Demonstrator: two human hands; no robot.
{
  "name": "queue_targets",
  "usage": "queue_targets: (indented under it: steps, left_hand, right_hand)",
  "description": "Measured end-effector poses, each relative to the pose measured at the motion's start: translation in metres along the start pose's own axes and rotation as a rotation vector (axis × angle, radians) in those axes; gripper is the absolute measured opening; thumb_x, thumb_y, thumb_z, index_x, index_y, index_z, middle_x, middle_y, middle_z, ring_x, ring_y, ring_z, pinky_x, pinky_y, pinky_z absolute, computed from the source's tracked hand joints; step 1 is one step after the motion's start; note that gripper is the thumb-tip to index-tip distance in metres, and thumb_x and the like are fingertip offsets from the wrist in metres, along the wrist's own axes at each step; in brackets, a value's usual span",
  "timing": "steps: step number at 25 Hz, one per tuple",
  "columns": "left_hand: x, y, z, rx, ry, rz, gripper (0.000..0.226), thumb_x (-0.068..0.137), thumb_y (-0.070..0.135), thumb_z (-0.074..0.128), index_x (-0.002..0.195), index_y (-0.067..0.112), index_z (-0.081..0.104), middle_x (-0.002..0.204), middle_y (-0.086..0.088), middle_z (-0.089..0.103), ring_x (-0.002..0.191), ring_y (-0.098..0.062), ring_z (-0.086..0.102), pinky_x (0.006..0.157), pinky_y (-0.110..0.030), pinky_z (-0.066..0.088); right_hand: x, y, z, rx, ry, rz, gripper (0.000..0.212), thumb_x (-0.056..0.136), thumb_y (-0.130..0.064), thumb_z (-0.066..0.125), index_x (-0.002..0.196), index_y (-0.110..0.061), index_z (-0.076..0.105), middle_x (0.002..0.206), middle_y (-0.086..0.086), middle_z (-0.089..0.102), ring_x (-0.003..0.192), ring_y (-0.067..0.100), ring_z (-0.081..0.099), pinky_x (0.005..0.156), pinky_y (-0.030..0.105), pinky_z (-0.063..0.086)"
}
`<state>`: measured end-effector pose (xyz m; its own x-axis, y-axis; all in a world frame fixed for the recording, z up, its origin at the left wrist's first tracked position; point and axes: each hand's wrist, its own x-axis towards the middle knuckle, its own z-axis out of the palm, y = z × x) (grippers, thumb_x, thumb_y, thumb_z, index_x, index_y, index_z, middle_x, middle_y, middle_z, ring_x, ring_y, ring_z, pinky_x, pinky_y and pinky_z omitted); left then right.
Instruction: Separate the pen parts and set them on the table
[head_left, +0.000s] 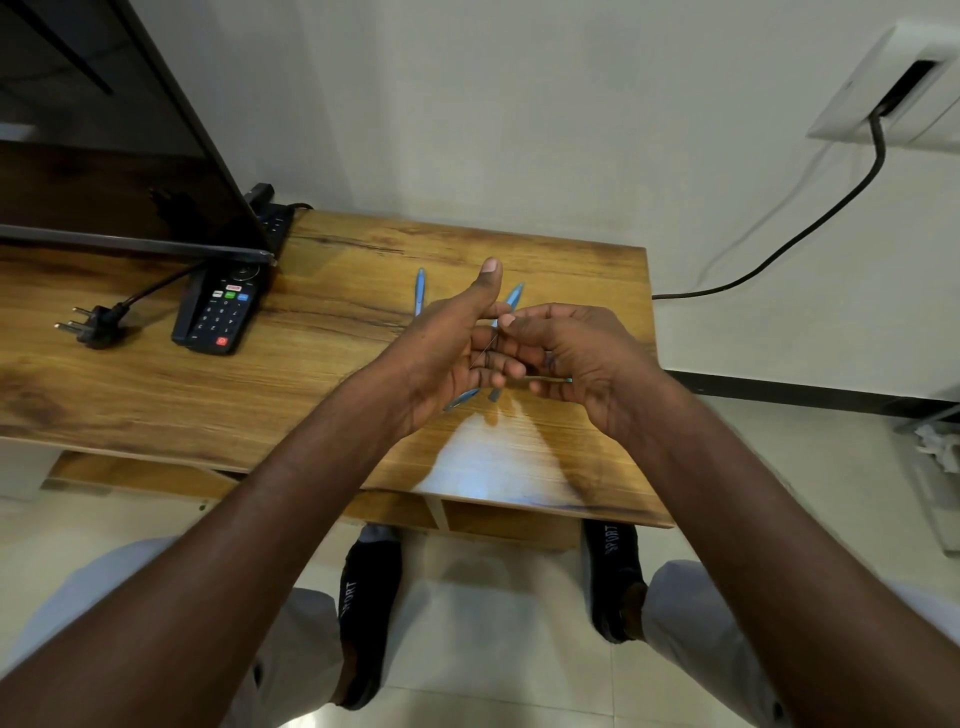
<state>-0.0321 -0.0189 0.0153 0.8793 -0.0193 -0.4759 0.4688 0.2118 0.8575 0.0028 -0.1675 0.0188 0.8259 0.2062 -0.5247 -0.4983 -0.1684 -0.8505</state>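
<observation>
- A low wooden table (156, 395) stood against a plain pale wall (519, 104).
- A dark television screen (104, 156) sat at its far left end.
- Glossy light tiles (493, 623) covered the floor.
- A white wall socket plate (883, 88) fed a black cable (810, 223) trailing down.
- A dark skirting strip (810, 392) ran along the wall's foot.

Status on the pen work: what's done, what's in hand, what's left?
Done: nothing looks finished; one blue pen piece lies apart on the table. In hand: left hand and right hand meet over more blue pen parts, with a thin rod between their fingers. Left: loose parts lie unjoined; exact count hidden.
</observation>
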Motion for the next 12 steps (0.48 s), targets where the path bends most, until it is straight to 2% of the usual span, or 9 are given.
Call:
queue_targets:
  steps: [3, 7, 9, 12]
  left_hand:
    - [0.002, -0.001, 0.0, 0.01, -0.009, -0.004, 0.07, 0.103, 0.064, 0.046, 0.13, 0.002, 0.064, 0.088, -0.017, 0.076, 0.069, -0.019, 0.068, 0.06, -0.027, 0.053]
    - [0.001, 0.002, -0.004, 0.086, -0.005, -0.006, 0.065, 0.104, 0.063, 0.044, 0.124, 0.005, 0.067, 0.099, -0.021, 0.078, 0.075, -0.022, 0.071, 0.067, -0.031, 0.055]
    - [-0.001, 0.003, -0.008, 0.353, 0.115, 0.06, 0.055, 0.108, 0.057, 0.042, 0.117, 0.01, 0.069, 0.093, -0.014, 0.08, 0.071, -0.019, 0.071, 0.065, -0.031, 0.055]
    - [0.001, -0.002, -0.02, 0.875, 0.301, 0.228, 0.034, 0.107, 0.042, 0.055, 0.1, 0.014, 0.074, 0.084, -0.002, 0.077, 0.074, -0.016, 0.07, 0.071, -0.033, 0.055]
  right_hand:
    - [0.0, 0.001, 0.001, -0.001, -0.008, 0.005, 0.029, 0.091, -0.025, 0.082, 0.115, -0.008, 0.077, 0.088, 0.004, 0.078, 0.071, 0.012, 0.07, 0.059, 0.025, 0.053]
    - [0.0, -0.003, -0.001, 0.022, 0.009, 0.015, 0.021, 0.093, -0.018, 0.079, 0.11, -0.007, 0.078, 0.089, 0.006, 0.075, 0.078, 0.018, 0.069, 0.06, 0.027, 0.053]
    - [-0.001, -0.007, -0.005, 0.077, 0.033, 0.022, 0.005, 0.093, -0.014, 0.077, 0.098, -0.012, 0.077, 0.089, 0.005, 0.074, 0.083, 0.019, 0.07, 0.062, 0.028, 0.052]
    - [0.0, -0.009, -0.01, 0.123, 0.067, 0.01, 0.01, 0.092, -0.017, 0.08, 0.1, -0.012, 0.075, 0.092, 0.006, 0.073, 0.083, 0.019, 0.071, 0.062, 0.029, 0.051]
